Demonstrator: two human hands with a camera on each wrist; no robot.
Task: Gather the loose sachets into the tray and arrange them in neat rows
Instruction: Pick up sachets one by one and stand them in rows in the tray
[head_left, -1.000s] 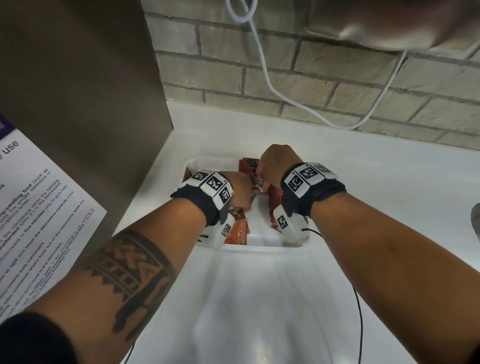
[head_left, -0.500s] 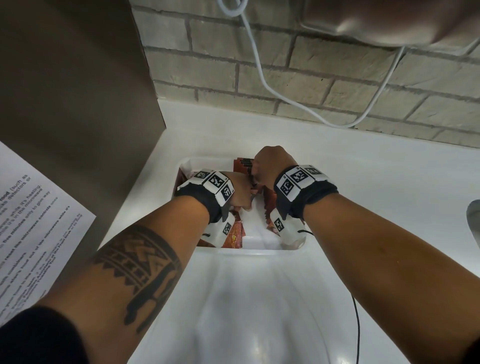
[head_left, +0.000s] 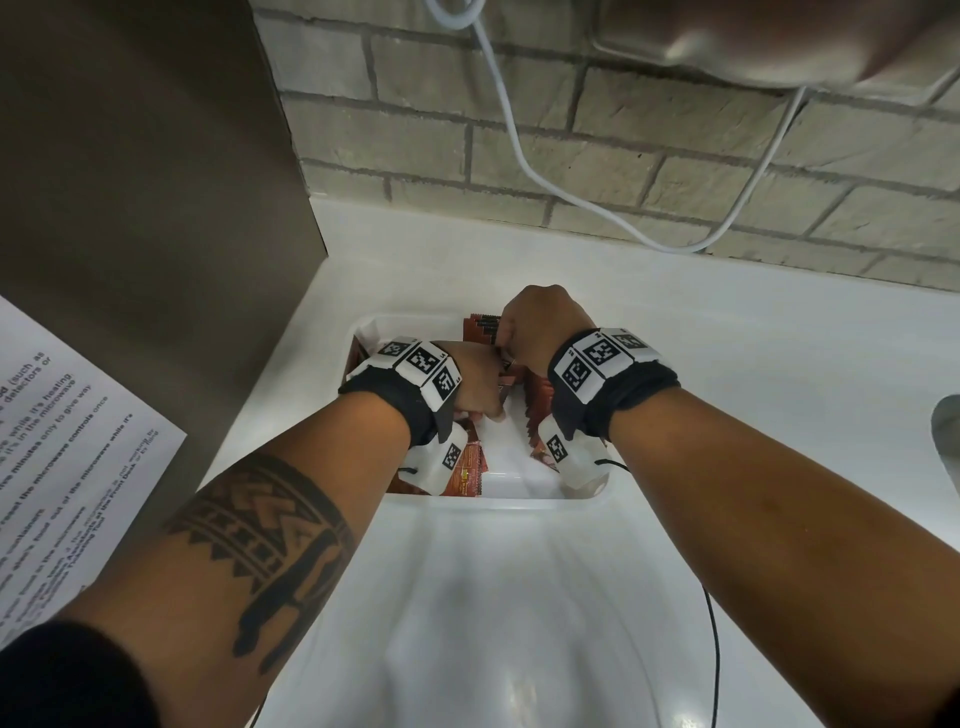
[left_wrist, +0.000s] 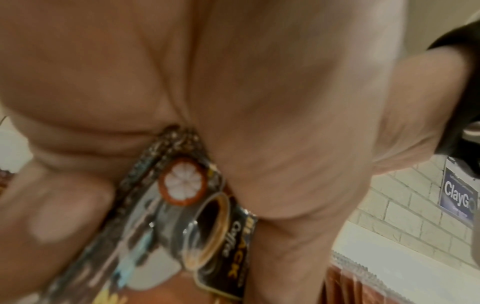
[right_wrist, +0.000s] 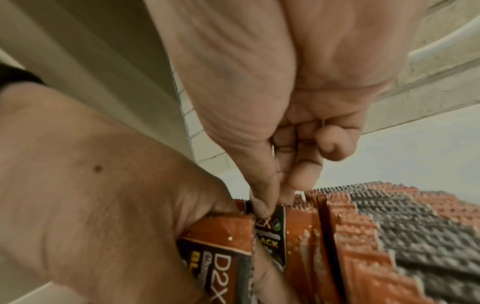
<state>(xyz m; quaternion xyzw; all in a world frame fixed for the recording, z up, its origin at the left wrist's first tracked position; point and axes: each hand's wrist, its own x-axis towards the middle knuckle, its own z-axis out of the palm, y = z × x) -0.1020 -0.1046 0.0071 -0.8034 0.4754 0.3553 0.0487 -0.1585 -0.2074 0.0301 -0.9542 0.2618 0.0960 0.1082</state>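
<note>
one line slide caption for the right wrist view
Right hand pinches a black sachet upright among orange sachets while the left hand grips another.

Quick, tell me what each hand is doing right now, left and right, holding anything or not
Left hand: closed, gripping a bunch of coffee sachets inside the tray.
Right hand: closed, thumb and finger pinching a black sachet in the standing row.

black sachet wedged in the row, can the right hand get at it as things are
Probably yes. The right hand already has thumb and fingertip on the top edge of the black sachet. The left hand, gripping orange sachets alongside, crowds it but doesn't cover that edge.
</note>
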